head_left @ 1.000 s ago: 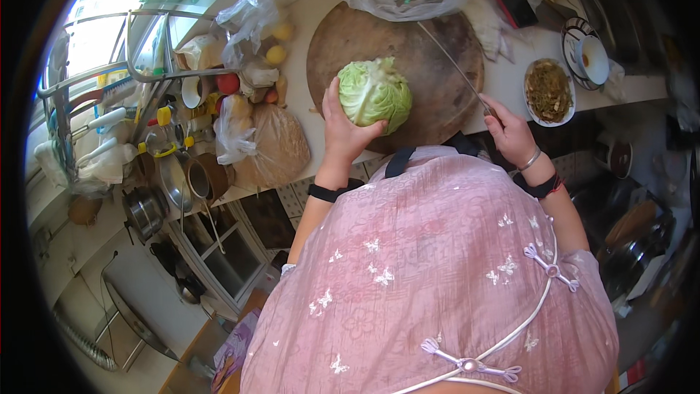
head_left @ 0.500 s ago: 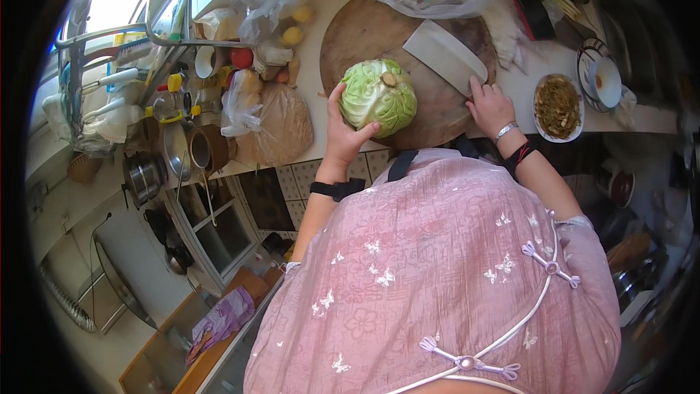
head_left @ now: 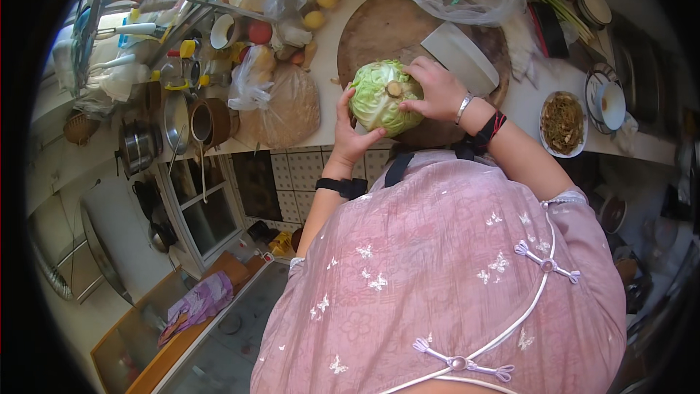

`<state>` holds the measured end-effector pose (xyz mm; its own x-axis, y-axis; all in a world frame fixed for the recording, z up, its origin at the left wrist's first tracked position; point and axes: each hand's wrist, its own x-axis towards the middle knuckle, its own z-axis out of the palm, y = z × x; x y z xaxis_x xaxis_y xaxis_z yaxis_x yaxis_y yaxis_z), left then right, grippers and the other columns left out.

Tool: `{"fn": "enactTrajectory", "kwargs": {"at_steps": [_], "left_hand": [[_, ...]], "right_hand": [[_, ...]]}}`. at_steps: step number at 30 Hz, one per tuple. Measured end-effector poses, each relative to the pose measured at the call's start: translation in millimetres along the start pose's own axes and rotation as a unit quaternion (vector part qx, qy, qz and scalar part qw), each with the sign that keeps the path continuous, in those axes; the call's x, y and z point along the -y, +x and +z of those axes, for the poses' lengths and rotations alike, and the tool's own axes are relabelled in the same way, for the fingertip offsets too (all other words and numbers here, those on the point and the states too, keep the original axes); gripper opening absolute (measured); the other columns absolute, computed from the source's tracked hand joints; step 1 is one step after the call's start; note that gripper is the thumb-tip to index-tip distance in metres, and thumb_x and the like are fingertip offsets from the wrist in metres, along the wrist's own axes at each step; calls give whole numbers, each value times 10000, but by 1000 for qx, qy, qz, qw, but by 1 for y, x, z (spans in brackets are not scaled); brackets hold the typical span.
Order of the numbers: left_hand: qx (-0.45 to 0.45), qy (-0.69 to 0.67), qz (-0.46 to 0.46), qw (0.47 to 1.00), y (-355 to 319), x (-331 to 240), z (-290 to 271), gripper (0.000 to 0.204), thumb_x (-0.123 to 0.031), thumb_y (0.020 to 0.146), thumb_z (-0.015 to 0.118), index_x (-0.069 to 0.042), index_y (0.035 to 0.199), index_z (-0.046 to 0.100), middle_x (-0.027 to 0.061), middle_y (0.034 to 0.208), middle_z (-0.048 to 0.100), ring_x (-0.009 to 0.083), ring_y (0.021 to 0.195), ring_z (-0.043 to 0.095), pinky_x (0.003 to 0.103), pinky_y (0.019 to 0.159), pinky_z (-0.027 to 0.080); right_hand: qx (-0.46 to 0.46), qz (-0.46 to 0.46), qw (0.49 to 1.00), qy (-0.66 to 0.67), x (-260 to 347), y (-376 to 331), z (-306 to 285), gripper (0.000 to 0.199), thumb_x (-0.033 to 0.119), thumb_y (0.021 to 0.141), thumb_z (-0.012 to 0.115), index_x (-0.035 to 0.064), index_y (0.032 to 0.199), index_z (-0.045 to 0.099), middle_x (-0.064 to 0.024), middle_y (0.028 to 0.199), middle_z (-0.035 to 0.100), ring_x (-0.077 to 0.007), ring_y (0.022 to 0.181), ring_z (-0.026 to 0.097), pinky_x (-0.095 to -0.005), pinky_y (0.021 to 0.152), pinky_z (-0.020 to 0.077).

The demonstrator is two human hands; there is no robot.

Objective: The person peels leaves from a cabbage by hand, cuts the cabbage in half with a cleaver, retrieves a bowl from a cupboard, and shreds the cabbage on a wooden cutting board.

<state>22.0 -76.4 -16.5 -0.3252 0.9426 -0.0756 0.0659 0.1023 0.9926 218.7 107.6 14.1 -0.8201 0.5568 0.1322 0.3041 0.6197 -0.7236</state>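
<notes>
Over the round wooden board (head_left: 372, 36), both hands (head_left: 352, 142) (head_left: 440, 93), half-curled, clasp a green cabbage (head_left: 375, 111).

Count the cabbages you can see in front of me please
1: the green cabbage, over the left part of the round wooden chopping board, between your left hand and right hand. Others could be hidden among the plastic bags on the left.
</notes>
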Motion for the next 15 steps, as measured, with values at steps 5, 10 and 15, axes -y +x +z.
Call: {"fn": "enactTrajectory", "kwargs": {"at_steps": [5, 10, 15], "left_hand": [[9, 15, 46, 999, -5, 6, -3, 1064, -195, 635, 919, -126, 1506, 313, 207, 1629, 225, 314, 1486, 288, 412, 1207, 266], [3, -28, 47, 998, -9, -2, 2, 1048, -294, 663, 920, -119, 1505, 322, 219, 1626, 220, 321, 1496, 262, 418, 1220, 222], [-24, -51, -12, 998, -1, 1, 2, 1061, -352, 678, 933, -116, 1510, 319, 209, 1620, 228, 301, 1465, 305, 408, 1210, 252]], "right_hand": [[-7, -6, 1000, 24, -15, -1, 4, 381, 318, 848, 727, 16, 1062, 636, -154, 1063, 603, -361, 1010, 612, -443, 849, 519], [-13, 35, 998, 55, 4, -9, 5, 273, 183, 871, 693, -18, 1039, 616, -180, 1049, 597, -390, 965, 606, -435, 845, 508], [-33, -44, 998, -21, 17, -9, 1, 364, 252, 878, 703, -5, 1093, 558, -187, 1088, 570, -394, 966, 605, -435, 798, 517]]}}
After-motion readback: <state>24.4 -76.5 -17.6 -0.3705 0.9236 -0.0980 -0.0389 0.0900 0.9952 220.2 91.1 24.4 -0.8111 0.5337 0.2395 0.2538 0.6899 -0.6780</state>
